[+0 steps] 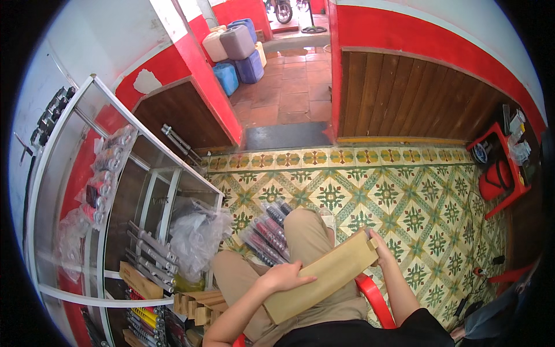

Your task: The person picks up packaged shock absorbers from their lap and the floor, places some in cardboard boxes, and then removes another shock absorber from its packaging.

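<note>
A long brown cardboard box (321,277) lies slantwise across my lap. My left hand (289,277) rests on its near side, thumb spread over the top face. At the box's far right end, by a small end flap, my right hand (380,248) grips the edge; its fingertips are partly hidden. Just beyond my knees, shock absorbers with coil springs in clear plastic (269,230) lie on the patterned tile floor. More narrow cardboard boxes (201,306) are stacked beside my left leg. Whether the held box contains anything cannot be seen.
A metal-framed shelf (106,243) with wrapped parts, fork tubes (151,256) and clear plastic bags (195,234) stands at left. Plastic jerrycans (237,42) are piled beyond the doorway. At right are a red plastic stool (503,173) and a cable on the floor.
</note>
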